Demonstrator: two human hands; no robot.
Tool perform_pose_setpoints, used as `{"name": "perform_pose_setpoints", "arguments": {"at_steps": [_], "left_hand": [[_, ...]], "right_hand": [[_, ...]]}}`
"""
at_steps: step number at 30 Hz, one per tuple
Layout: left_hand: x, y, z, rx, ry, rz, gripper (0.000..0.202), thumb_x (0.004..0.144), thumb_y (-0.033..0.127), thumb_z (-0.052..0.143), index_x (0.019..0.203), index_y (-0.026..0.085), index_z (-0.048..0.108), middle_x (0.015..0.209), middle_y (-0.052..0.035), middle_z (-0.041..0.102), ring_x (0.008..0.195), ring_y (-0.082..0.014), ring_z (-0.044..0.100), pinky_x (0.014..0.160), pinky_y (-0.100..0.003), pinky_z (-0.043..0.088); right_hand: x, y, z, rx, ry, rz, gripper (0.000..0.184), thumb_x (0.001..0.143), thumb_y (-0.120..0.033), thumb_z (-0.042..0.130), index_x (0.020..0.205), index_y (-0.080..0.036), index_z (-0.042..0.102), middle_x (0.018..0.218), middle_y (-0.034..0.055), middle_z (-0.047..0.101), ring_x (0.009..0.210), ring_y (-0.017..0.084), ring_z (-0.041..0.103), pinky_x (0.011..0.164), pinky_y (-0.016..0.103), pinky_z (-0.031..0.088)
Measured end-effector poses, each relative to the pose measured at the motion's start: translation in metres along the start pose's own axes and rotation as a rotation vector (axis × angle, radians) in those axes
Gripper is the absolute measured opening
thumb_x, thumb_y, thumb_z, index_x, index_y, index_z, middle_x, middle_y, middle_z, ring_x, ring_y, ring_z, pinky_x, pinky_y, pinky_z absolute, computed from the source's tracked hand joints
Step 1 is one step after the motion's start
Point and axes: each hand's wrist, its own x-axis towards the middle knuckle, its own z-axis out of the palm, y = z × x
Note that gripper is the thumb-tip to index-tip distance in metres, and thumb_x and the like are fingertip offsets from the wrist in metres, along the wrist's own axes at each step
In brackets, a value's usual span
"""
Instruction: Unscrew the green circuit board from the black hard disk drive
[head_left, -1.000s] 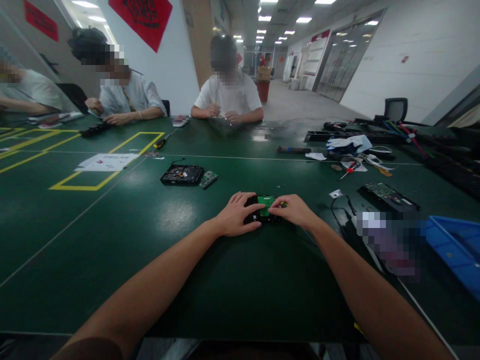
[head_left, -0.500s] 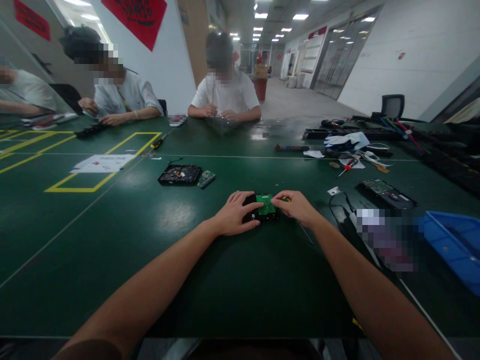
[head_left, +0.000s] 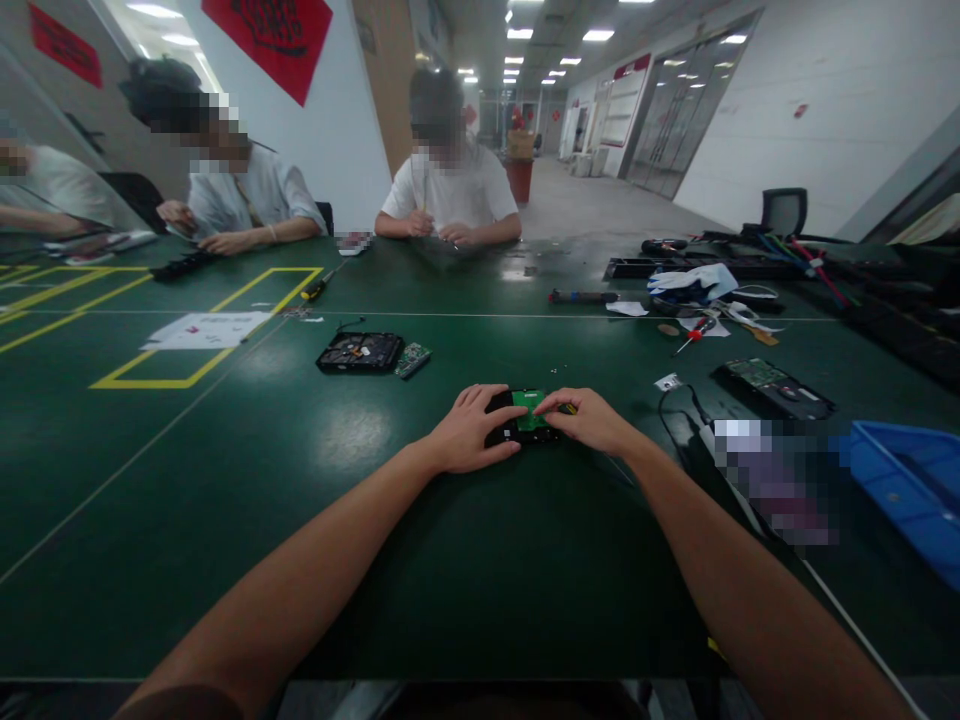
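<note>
A hard drive (head_left: 498, 432) with a green circuit board (head_left: 528, 399) on top lies on the table before me. My left hand (head_left: 474, 430) grips its left side, thumb along the near edge and a finger on the board. My right hand (head_left: 589, 417) reaches over the drive's right end, its fingertips at the board. Tucked in that hand is a screwdriver (head_left: 622, 472) with a yellow-and-black handle, its thin shaft pointing back toward me. Whether the right fingertips pinch some small part cannot be made out. Tiny bits, perhaps screws (head_left: 555, 371), lie just beyond the drive.
An opened drive (head_left: 358, 352) and a loose circuit board (head_left: 412, 360) are to the left. Rightward lie another hard drive (head_left: 776, 388), a cable, a red screwdriver (head_left: 696, 335) and a blue bin (head_left: 900, 490). Co-workers (head_left: 450, 190) sit across the green table (head_left: 225, 500).
My right fingertips have shifted slightly left and nearer over the green board, and the screwdriver shaft moved with the hand. My left hand stays on the drive.
</note>
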Motion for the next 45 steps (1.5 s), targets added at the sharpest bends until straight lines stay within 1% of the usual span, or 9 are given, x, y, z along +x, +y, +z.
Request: {"name": "perform_pose_setpoints", "arguments": {"at_steps": [6, 10, 16, 25, 29, 33, 35, 40, 45], "left_hand": [[0.000, -0.003, 0.003, 0.019, -0.011, -0.001, 0.065, 0.097, 0.061, 0.062, 0.156, 0.035, 0.052, 0.165, -0.0120, 0.035, 0.149, -0.0406, 0.035, 0.121, -0.065, 0.031], [0.000, -0.002, 0.001, 0.025, -0.011, -0.001, 0.064, 0.098, 0.061, 0.061, 0.156, 0.036, 0.052, 0.164, -0.0119, 0.035, 0.149, -0.0403, 0.035, 0.121, -0.064, 0.031], [0.000, -0.003, 0.001, 0.018, -0.021, -0.004, 0.064, 0.098, 0.061, 0.061, 0.156, 0.036, 0.051, 0.164, -0.0121, 0.035, 0.149, -0.0404, 0.035, 0.121, -0.065, 0.031], [0.000, -0.001, 0.000, -0.012, 0.002, 0.002, 0.064, 0.097, 0.060, 0.064, 0.156, 0.037, 0.052, 0.164, -0.0121, 0.037, 0.149, -0.0411, 0.036, 0.121, -0.066, 0.030], [0.000, 0.000, 0.000, -0.001, 0.005, 0.006, 0.064, 0.097, 0.059, 0.064, 0.155, 0.036, 0.052, 0.164, -0.0125, 0.036, 0.149, -0.0409, 0.036, 0.122, -0.065, 0.030], [0.000, 0.001, 0.000, -0.003, 0.009, -0.001, 0.064, 0.096, 0.059, 0.064, 0.155, 0.037, 0.052, 0.164, -0.0116, 0.037, 0.148, -0.0411, 0.037, 0.121, -0.066, 0.031], [0.001, 0.001, 0.000, -0.001, 0.002, -0.009, 0.064, 0.097, 0.060, 0.064, 0.155, 0.038, 0.051, 0.165, -0.0108, 0.037, 0.148, -0.0407, 0.037, 0.121, -0.066, 0.031], [0.001, 0.000, 0.001, -0.003, -0.003, -0.017, 0.065, 0.097, 0.060, 0.063, 0.156, 0.038, 0.050, 0.165, -0.0106, 0.036, 0.149, -0.0405, 0.035, 0.122, -0.066, 0.030], [0.000, -0.002, 0.001, -0.005, -0.015, -0.030, 0.069, 0.097, 0.063, 0.061, 0.158, 0.035, 0.048, 0.165, -0.0120, 0.035, 0.150, -0.0411, 0.035, 0.122, -0.065, 0.031]], "right_hand": [[0.002, 0.002, -0.001, -0.065, 0.009, -0.035, 0.019, 0.085, -0.020, 0.067, 0.096, -0.026, 0.083, 0.097, 0.0030, 0.072, 0.082, 0.018, 0.061, 0.080, 0.036, 0.047], [0.002, 0.003, -0.003, -0.086, -0.002, -0.031, 0.018, 0.086, -0.021, 0.069, 0.098, -0.025, 0.082, 0.087, 0.0009, 0.068, 0.079, 0.018, 0.059, 0.079, 0.034, 0.045], [0.002, 0.002, -0.002, -0.103, -0.023, -0.044, 0.025, 0.087, -0.019, 0.068, 0.106, -0.027, 0.082, 0.095, 0.0022, 0.070, 0.084, 0.019, 0.062, 0.083, 0.036, 0.047], [0.002, 0.003, -0.001, -0.018, -0.018, -0.008, 0.018, 0.085, -0.021, 0.070, 0.098, -0.026, 0.082, 0.093, 0.0016, 0.069, 0.084, 0.019, 0.062, 0.082, 0.036, 0.047], [0.001, 0.007, -0.001, 0.079, 0.011, 0.036, 0.020, 0.084, -0.025, 0.072, 0.102, -0.025, 0.078, 0.088, 0.0016, 0.069, 0.073, 0.017, 0.059, 0.069, 0.033, 0.047], [0.003, 0.014, -0.006, 0.235, 0.088, 0.103, 0.031, 0.086, -0.034, 0.069, 0.114, -0.021, 0.068, 0.077, 0.0013, 0.065, 0.061, 0.016, 0.056, 0.056, 0.031, 0.044], [0.005, 0.016, -0.011, 0.306, 0.153, 0.107, 0.033, 0.088, -0.034, 0.063, 0.117, -0.020, 0.063, 0.084, 0.0046, 0.069, 0.066, 0.017, 0.061, 0.058, 0.031, 0.048], [0.009, 0.009, -0.023, 0.427, 0.333, 0.040, 0.034, 0.089, -0.027, 0.049, 0.121, -0.019, 0.057, 0.122, 0.0139, 0.069, 0.094, 0.020, 0.072, 0.081, 0.037, 0.058], [0.004, -0.005, -0.018, 0.358, 0.615, -0.209, 0.040, 0.092, -0.032, 0.064, 0.129, -0.021, 0.055, 0.130, 0.0139, 0.067, 0.109, 0.025, 0.072, 0.099, 0.044, 0.059]]}}
